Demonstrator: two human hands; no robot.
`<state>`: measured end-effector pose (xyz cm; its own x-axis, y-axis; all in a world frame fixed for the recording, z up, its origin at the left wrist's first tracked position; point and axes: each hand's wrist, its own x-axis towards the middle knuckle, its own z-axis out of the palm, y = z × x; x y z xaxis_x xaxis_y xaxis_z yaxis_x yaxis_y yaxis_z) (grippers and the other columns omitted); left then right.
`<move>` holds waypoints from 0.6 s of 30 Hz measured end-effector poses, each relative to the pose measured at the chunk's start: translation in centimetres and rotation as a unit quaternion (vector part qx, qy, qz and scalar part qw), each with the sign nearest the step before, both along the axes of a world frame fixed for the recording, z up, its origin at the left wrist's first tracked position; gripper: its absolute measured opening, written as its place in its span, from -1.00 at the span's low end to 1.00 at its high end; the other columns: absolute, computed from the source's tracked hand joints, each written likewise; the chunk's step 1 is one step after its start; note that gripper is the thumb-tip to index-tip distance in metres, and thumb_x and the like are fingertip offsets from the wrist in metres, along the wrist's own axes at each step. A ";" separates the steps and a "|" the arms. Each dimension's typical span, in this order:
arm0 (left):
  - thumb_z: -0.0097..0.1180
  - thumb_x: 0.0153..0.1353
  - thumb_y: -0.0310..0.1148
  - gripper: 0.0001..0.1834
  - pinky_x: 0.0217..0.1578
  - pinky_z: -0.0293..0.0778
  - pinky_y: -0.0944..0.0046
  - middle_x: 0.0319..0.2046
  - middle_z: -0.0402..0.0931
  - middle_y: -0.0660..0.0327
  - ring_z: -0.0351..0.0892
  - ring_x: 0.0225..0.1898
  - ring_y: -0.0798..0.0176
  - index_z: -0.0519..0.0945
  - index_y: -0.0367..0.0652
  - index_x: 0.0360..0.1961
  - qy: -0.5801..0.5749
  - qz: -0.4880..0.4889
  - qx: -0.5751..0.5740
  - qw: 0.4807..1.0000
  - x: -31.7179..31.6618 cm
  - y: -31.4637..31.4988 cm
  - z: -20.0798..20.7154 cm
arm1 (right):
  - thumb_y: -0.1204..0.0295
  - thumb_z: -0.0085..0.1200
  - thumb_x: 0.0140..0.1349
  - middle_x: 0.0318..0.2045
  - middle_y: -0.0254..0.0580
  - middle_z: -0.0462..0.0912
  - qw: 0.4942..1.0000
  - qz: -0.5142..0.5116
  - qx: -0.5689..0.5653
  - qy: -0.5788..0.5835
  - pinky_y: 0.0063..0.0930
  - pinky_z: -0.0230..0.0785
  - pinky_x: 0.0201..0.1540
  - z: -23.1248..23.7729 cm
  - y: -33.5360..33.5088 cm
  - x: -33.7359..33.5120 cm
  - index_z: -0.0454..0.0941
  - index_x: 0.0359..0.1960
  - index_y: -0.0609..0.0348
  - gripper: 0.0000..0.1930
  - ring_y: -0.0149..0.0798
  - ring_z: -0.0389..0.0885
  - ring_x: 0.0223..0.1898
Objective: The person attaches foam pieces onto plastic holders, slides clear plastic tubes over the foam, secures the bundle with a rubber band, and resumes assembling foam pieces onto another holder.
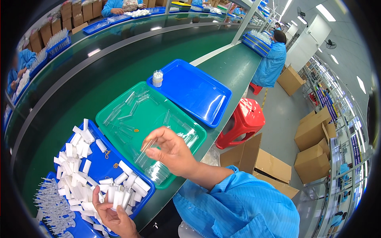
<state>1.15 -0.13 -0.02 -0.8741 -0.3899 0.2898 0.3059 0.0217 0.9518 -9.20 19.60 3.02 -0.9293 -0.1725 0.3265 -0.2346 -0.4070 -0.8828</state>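
My left hand [112, 219] is closed around a small upright bunch of white cylindrical pieces [119, 197], some seemingly sleeved in clear tubes. It is over the near edge of a blue tray [106, 166] heaped with loose white pieces [75, 178]. To the right, my right hand [174, 152] pinches a slim clear tube [148, 145] between thumb and fingers. Below that hand is a green tray [149, 111] with many clear tubes [158, 172] scattered and piled in it. Yellowish rubber bands [136, 130] lie in both trays.
Another blue tray [194, 93] overlaps the green tray's far edge; a banded bundle [157, 78] stands in its corner. Thin translucent parts [53, 206] fill a tray at lower left. A red stool [244, 121] and cardboard boxes [274, 164] stand right. A co-worker [270, 63] sits farther along.
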 end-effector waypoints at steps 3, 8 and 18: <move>-0.06 0.01 -0.59 -0.85 0.13 0.26 0.05 0.20 0.10 -0.12 0.27 0.16 0.03 0.26 -0.17 -0.42 0.013 -0.002 0.030 0.999 -0.4 -0.1 -0.6 | 0.45 0.00 0.24 -0.29 -0.24 0.46 0.999 0.039 -0.004 -0.019 -0.54 0.33 -0.18 -0.6 -0.6 0.7 0.30 -0.08 0.19 -0.75 -0.42 0.45 -0.24; -0.02 0.02 -0.56 -0.82 0.13 0.24 0.08 0.19 0.12 -0.13 0.25 0.17 0.06 0.25 -0.16 -0.40 0.018 0.000 0.042 0.999 -0.3 -0.1 -0.4 | 0.44 -0.21 0.32 -0.41 -0.36 0.37 0.971 0.184 0.050 -0.141 -0.61 0.32 -0.34 -1.8 -1.7 2.0 0.27 -0.05 0.15 -0.80 -0.53 0.45 -0.42; 0.00 0.10 -0.46 -0.82 0.08 0.28 0.13 0.20 0.05 -0.09 0.29 0.12 0.01 0.25 -0.18 -0.35 0.022 -0.046 -0.080 0.995 0.1 0.3 -0.5 | 0.35 0.07 0.18 -0.52 -0.37 0.28 0.958 0.168 0.233 0.012 -0.61 0.04 -0.57 -0.7 -3.2 3.0 0.45 -0.19 0.16 -0.78 -0.53 0.19 -0.60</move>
